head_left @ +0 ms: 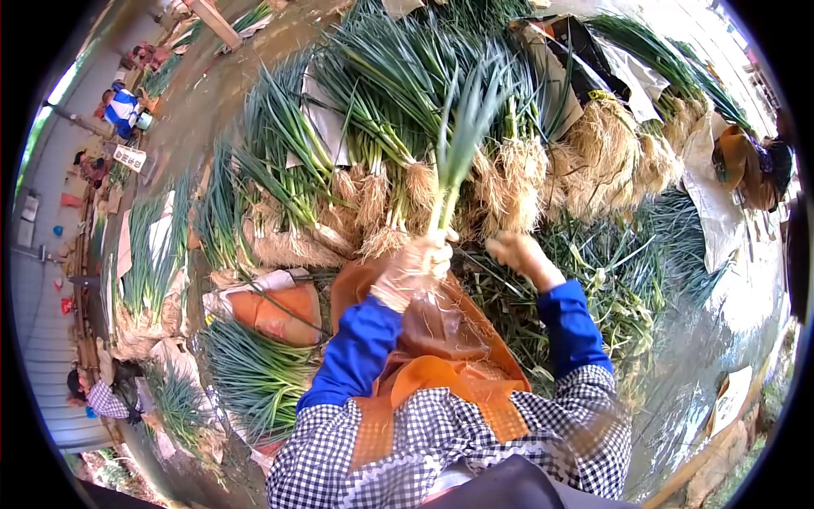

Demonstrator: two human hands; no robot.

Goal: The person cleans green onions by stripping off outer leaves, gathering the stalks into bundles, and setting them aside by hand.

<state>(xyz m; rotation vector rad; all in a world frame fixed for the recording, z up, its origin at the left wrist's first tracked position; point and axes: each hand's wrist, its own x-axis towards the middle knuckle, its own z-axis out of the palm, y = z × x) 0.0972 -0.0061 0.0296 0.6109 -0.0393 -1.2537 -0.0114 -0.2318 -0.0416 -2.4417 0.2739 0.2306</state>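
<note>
Holding long-leaved green onions (457, 165) in right hand (415, 270); cannot tell for left hand (520, 254). Between wet brown floor (687, 394), four o'clock, and pale corrugated sheeting (68, 373), eight.

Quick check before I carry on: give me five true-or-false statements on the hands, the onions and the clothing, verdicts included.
1. The left hand grips a bunch of green onions. True.
2. The right hand is wrapped around that same bunch. False: it is apart from it, off to the right.
3. Both forearms are covered by blue sleeves. True.
4. The leaves of the held bunch point back toward the wearer's body. False: they point away from it.
5. An orange apron is worn over checked clothing. True.
</note>
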